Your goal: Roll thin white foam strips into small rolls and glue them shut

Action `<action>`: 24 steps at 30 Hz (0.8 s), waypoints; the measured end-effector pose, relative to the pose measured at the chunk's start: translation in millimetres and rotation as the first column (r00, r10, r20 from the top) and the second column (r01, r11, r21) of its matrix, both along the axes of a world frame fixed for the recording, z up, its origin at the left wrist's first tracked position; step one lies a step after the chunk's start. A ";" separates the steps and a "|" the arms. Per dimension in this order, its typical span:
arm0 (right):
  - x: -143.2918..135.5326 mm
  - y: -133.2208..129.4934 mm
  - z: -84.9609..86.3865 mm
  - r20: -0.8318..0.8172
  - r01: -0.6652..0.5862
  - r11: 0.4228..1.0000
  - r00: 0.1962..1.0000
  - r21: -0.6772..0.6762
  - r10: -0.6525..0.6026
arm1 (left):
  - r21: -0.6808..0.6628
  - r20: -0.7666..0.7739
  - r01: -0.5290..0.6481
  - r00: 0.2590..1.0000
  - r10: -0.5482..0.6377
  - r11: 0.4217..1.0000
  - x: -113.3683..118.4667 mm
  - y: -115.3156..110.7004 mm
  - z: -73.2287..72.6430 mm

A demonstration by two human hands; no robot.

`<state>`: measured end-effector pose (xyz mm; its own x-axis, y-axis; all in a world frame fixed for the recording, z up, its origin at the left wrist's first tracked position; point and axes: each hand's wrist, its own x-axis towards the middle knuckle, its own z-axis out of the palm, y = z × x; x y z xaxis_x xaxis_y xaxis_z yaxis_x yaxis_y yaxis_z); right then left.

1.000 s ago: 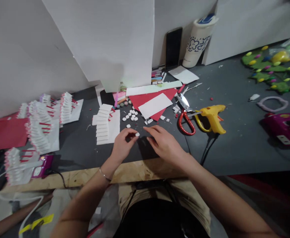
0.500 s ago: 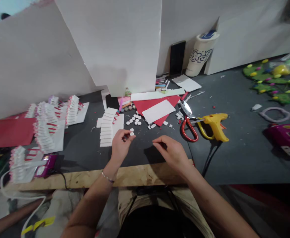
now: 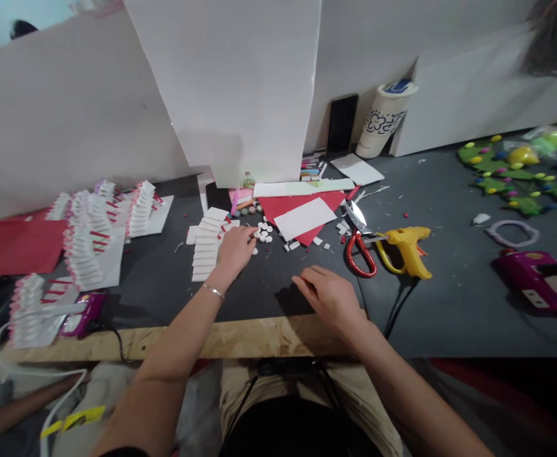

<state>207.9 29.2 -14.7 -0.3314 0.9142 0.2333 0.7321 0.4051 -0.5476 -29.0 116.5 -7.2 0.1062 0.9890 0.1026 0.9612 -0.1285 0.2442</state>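
Observation:
My left hand (image 3: 235,249) reaches over the pile of small white discs (image 3: 264,232), its fingers stretched out and the tips touching the pile's left edge. Whether a disc is between them is hard to see. Beside that hand lies a fan of overlapping white strips (image 3: 205,249) on a white card, partly covered by the hand. A loose white disc (image 3: 255,251) rests just below the fingers. My right hand (image 3: 328,293) hovers over the dark table near its front edge, thumb and fingers drawn together in a pinch; anything inside is too small to make out.
Red-handled scissors (image 3: 360,255) and a yellow glue gun (image 3: 409,247) lie to the right. A white card (image 3: 306,219) sits on red paper, with scraps around. A phone (image 3: 342,125) and cup (image 3: 384,120) stand behind. Finished-looking pleated pieces (image 3: 85,244) lie left.
My left hand has moved forward from the discs just below the pile to the pile itself. My right hand stays in about the same place, still pinched.

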 end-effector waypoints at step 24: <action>-40.5 118.0 19.0 0.339 -0.256 0.966 0.906 -0.042 0.255 | 0.082 0.259 -0.043 0.966 0.021 0.996 -7.9 -4.0 -9.1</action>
<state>167.4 147.2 4.4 -0.6128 0.7873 0.0682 0.7447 0.6043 -0.2834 -37.0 112.5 -16.3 0.0335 0.9776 0.2076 0.8713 -0.1303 0.4732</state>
